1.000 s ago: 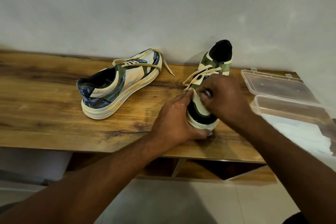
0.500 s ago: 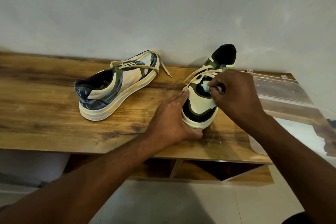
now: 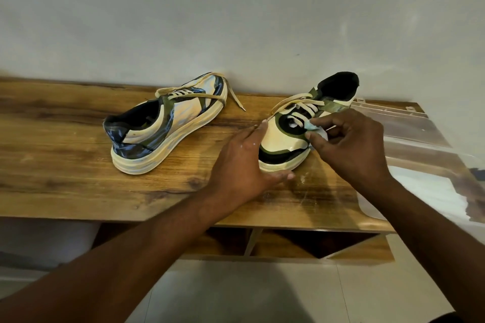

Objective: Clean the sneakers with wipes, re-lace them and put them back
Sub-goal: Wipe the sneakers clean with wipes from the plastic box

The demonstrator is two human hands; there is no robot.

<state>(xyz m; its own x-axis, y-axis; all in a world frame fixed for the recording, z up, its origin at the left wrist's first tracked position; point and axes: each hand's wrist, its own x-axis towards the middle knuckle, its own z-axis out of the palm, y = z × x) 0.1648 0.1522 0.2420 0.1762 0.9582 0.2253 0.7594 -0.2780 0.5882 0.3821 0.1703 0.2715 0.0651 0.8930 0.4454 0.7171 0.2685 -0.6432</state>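
Sneakers sit on the wooden counter (image 3: 65,165) that runs along a pale wall (image 3: 236,13). The near sneaker (image 3: 286,141), cream with olive and black panels, points its toe toward the person, its heel close to the wall. The left hand (image 3: 244,165) steadies it: fingers straight along the shoe's left side, thumb lying against the front of the sole. The right hand (image 3: 351,144) hovers over the right side of the toe box, fingers curled, thumb and forefinger pinching a small crumpled wipe (image 3: 313,127) that touches the shoe just below the lowest lace. The cream laces (image 3: 299,105) on this shoe are threaded loosely across the tongue, with one loop trailing off to the left.

The other sneaker (image 3: 168,123) lies well apart to the left, heel toward the person and toe toward the wall, in cream, blue and olive. Its lace (image 3: 236,99) is slack, one end draped over the toe onto the wood.

On the right end of the counter rests a clear plastic box (image 3: 420,144) with its lid open behind it; its contents are too blurred to make out. Below the counter's front edge are open wooden compartments (image 3: 288,244), and beneath them a light tiled floor (image 3: 262,296).
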